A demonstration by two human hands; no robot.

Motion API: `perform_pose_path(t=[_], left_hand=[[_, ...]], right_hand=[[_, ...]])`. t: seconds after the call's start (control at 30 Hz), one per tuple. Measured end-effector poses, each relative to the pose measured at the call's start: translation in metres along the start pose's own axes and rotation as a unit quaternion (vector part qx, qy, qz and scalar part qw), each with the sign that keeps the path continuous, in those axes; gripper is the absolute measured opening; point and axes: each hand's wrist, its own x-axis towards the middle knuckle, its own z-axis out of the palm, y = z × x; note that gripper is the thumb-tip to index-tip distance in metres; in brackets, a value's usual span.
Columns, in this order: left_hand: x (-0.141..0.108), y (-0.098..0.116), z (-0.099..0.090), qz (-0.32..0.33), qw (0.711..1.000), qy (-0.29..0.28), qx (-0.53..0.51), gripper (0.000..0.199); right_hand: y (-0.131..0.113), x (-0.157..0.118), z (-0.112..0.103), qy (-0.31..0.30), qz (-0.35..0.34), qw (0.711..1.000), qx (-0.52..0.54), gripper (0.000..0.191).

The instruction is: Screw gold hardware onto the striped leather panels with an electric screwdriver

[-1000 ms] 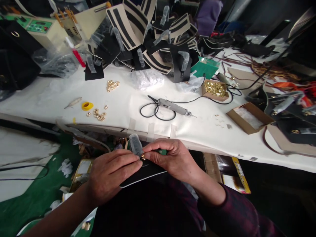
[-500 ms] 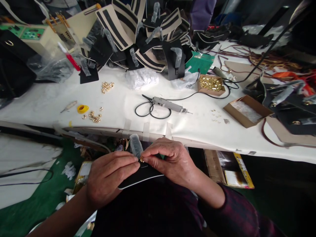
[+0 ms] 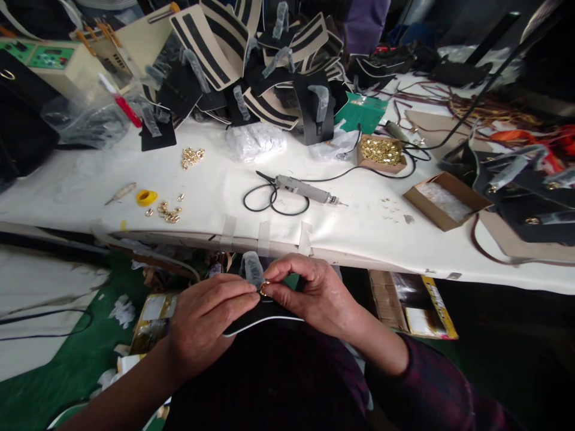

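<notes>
Black panel (image 3: 265,312) had shifted slightly rightward with both hands. Right hand's (image 3: 318,293) thumb and index nearly closed, pinching gold ring (image 3: 263,289) beside plastic-wrapped strap (image 3: 252,268); left hand's (image 3: 206,317) fingers together, gripping panel before workbench (image 3: 206,179).

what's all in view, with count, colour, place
table: 1, white, across the middle
black panel: 1, black, near side
wrapped piece: 1, translucent, by black panel
gold fitting: 1, gold, beside wrapped piece
loose fittings: many, gold, table left
tape roll: 1, yellow, table left
corded tool: 1, grey, table centre
gold-filled box: 1, brown, right of centre
open box: 1, brown, table right
striped pieces: several, beige and black, back
pen: 1, red and white, back left
green item: 1, green, back centre
machine: 1, cream, back left
black bag: 1, black, far left
cords: many, brown, back right
left hand: 1, bare, at black panel
right hand: 1, bare, at gold fitting
</notes>
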Motion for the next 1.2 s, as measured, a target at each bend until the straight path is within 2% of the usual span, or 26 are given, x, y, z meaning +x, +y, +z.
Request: perform_pose_path(t=[0.13,0.33,0.53,0.73,0.83,0.93,0.97,1.03,1.1,1.13,1.2], left_hand=[[0.002,0.001,0.001,-0.011,1.000,0.011,0.012,0.012],[0.002,0.002,0.003,-0.010,1.000,0.021,0.003,0.013],[0.004,0.002,0.005,-0.010,0.999,0.016,-0.027,0.016],[0.011,0.004,0.003,-0.006,0.999,0.011,-0.051,0.018],[0.011,0.003,0.008,-0.027,0.997,0.012,-0.076,0.019],[0.011,0.000,0.017,-0.070,0.992,0.023,-0.102,0.018],[0.012,-0.002,0.021,-0.086,0.990,0.023,-0.107,0.016],[0.018,-0.010,0.027,-0.134,0.985,0.004,-0.108,0.011],[0.031,-0.023,0.034,-0.219,0.969,-0.029,-0.110,0.005],[0.038,-0.031,0.037,-0.273,0.953,-0.049,-0.121,0.008],[0.056,-0.049,0.045,-0.386,0.901,-0.084,-0.178,0.019]], right_hand=[[-0.002,0.002,0.001,-0.006,0.058,0.996,0.064,0.012],[0.001,0.004,-0.003,0.017,0.006,0.999,0.027,0.017],[0.000,0.000,-0.004,-0.020,0.010,1.000,0.006,0.017],[-0.011,-0.006,-0.012,-0.037,0.021,0.999,-0.013,0.017],[-0.016,-0.011,-0.022,-0.076,0.044,0.996,-0.013,0.030],[-0.015,-0.015,-0.028,-0.098,0.075,0.992,-0.015,0.058],[-0.014,-0.014,-0.028,-0.085,0.084,0.993,-0.023,0.057],[-0.010,-0.009,-0.029,-0.044,0.099,0.993,-0.047,0.039],[-0.006,0.005,-0.034,-0.017,0.120,0.990,-0.072,0.026],[-0.004,0.014,-0.038,-0.013,0.135,0.987,-0.081,0.026],[0.000,0.036,-0.048,-0.016,0.175,0.981,-0.087,0.026]])
